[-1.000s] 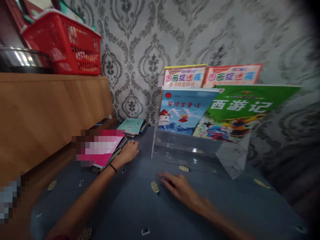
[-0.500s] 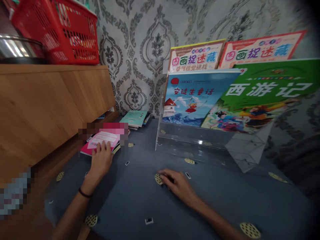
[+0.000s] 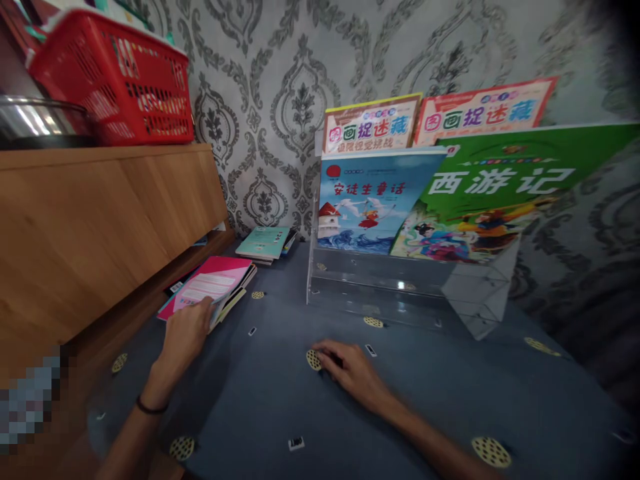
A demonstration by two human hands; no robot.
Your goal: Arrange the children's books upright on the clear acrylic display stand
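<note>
My left hand (image 3: 190, 327) is at the near edge of a pink book (image 3: 213, 272) on top of a stack. Its fingers curl over the book's near right corner, which looks slightly lifted from the books below (image 3: 231, 311). A dark band circles that wrist. My right hand (image 3: 347, 370) rests on the blue-grey tablecloth (image 3: 250, 393), fingers loosely bent, a gap between thumb and index finger, nothing held. Beyond it stands a clear acrylic rack (image 3: 370, 288) carrying a blue picture book (image 3: 373, 200), a green book (image 3: 495, 193) and two pinkish books (image 3: 370, 127) behind.
A second small stack with a teal book (image 3: 264, 242) on top lies near the patterned wall (image 3: 300, 113). On the left, a wooden cabinet (image 3: 110, 233) borders the table, bearing a red plastic basket (image 3: 125, 80) and a metal bowl (image 3: 40, 120).
My left hand has gone from lying over the pink book's cover to curling round its near right edge. My right hand stays put. The camera view has shifted slightly.
</note>
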